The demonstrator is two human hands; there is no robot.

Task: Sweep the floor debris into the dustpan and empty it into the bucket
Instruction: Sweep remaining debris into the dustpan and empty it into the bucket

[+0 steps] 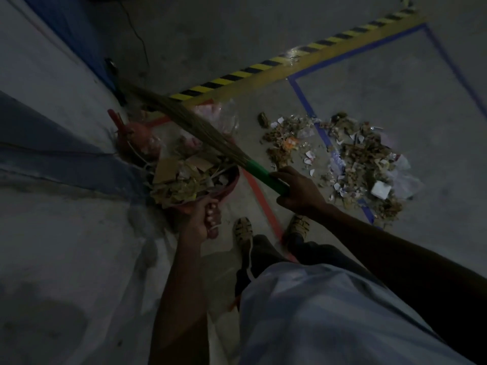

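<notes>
Red dustpan (232,184) heaped with debris, left hand (203,219) gripping its handle, right hand (297,191) clasping green-handled broom (200,135), more debris pile (350,159) on floor (395,88).

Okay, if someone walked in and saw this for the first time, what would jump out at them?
Probably the red dustpan heaped with leaves and cardboard, held up in the left hand, with the broom in the right hand laid across it. Next, the big debris pile on the floor to the right, straddling the blue tape. The yellow-black hazard stripe runs diagonally behind.
</notes>
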